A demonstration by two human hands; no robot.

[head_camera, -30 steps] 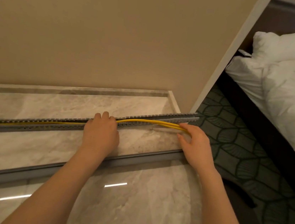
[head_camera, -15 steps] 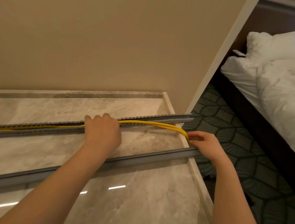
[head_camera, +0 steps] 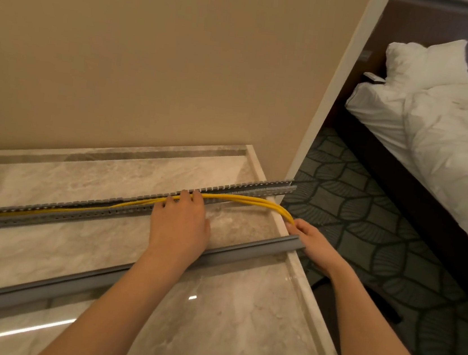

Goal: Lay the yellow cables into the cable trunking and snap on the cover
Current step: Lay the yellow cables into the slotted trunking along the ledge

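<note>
I had my left hand [head_camera: 179, 225] laid flat over the grey cable trunking [head_camera: 45, 214], fingers straight and pressing the yellow cables [head_camera: 239, 199] down into the slot, gripping nothing. My right hand [head_camera: 311, 244] was out past the edge of the marble top [head_camera: 222, 338], fingers curled round the free ends of the cables. To the left of my pressing hand the cables lay inside the channel. To the right they bowed up and out over the near wall, so the last stretch toward the trunking's right end was not yet seated. The cover [head_camera: 66, 285] lay apart on the marble, nearer me and roughly parallel with the trunking. As I judged it, the way to do this well was to hold light tension with the right hand, swing the ends into line above the slot, and walk the left fingers rightward, tucking as they went. Too hard a pull could drag the seated length out, and any strand riding on the slotted wall would stop the cover snapping home.
</note>
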